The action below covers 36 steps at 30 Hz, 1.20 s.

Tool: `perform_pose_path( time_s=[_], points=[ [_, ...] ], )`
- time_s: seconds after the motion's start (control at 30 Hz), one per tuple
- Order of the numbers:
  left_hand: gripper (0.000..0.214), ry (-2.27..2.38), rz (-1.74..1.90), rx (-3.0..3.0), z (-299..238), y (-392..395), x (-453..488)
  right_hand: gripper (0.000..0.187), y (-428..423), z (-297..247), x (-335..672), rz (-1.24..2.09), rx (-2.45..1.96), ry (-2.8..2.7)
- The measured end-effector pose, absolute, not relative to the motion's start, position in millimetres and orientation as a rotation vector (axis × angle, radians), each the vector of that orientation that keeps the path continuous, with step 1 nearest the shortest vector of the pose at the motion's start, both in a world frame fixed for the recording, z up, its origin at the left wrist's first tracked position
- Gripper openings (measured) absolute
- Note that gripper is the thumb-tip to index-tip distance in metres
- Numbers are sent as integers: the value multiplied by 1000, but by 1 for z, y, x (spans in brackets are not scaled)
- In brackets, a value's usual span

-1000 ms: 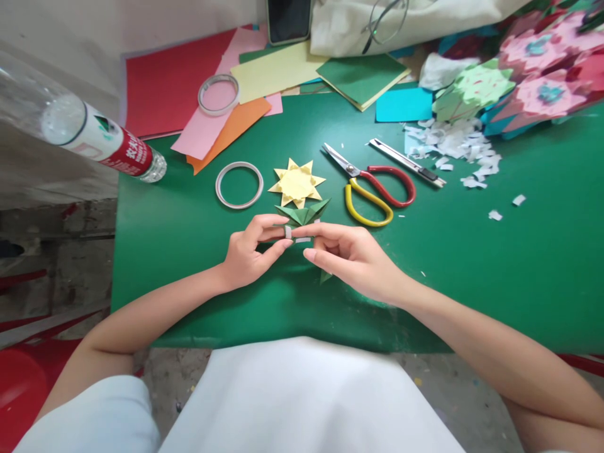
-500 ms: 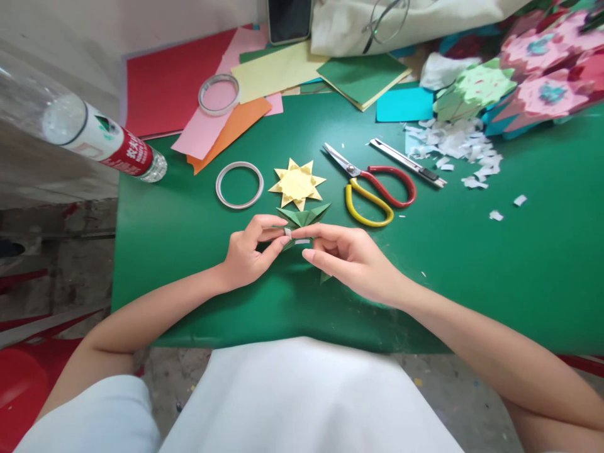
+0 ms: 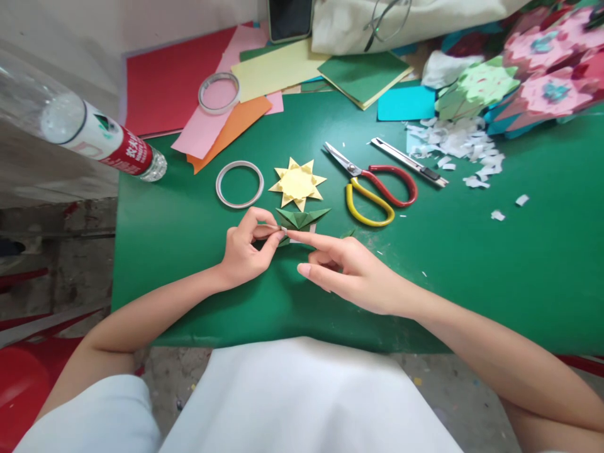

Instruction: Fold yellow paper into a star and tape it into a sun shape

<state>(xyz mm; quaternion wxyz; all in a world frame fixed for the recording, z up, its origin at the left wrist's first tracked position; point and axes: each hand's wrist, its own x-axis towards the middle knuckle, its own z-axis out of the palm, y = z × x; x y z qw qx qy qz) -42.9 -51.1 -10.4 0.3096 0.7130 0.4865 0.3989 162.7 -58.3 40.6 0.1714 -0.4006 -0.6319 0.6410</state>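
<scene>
My left hand (image 3: 250, 248) is closed in a pinch on the left side of a green folded paper piece (image 3: 302, 218). Small white tape strips (image 3: 295, 240) show on its near part, partly behind my fingers. My right hand (image 3: 358, 270) reaches in with its index finger stretched out, the tip at a white bit by my left fingertips. The right thumb is apart from that finger, with nothing between them. Just beyond the green paper lies a yellow paper star flower (image 3: 297, 183).
Scissors (image 3: 361, 179) and a box cutter (image 3: 409, 162) lie right of the star. To its left is a tape roll (image 3: 218, 189); another tape roll (image 3: 201, 100) rests on coloured paper. A water bottle (image 3: 127, 148), white scraps (image 3: 491, 165) and paper flowers (image 3: 550, 94) stand around the green table (image 3: 472, 270).
The green paper has turned in my left fingers, so its tape strips lie differently. My right thumb has drawn slightly away, while the index finger has shifted a little left and stays at the fingertips.
</scene>
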Motion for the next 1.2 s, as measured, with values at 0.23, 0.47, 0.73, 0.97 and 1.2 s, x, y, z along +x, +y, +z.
perform_pose_path(
  time_s=[0.23, 0.47, 0.73, 0.97, 1.2],
  points=[
    [21, 1287, 1060, 1844, -11, -50, -42, 58, -61, 42, 163, 1749, -1148, -1895],
    [22, 1323, 1056, 1861, -12, -52, -44, 47, -65, 35, 161, 1455, -1163, -2018],
    [23, 1237, 1105, 1702, -15, -43, -46, 22, -62, 37, 171, 699, -1278, -2023],
    [33, 1163, 1071, 1546, -13, -43, -46, 17, -51, 31, 169, 845, -1453, -1899],
    [38, 1076, 959, 1534, -8, -42, -48, 24, -44, 27, 168, 1070, -1284, -1872]
  ],
)
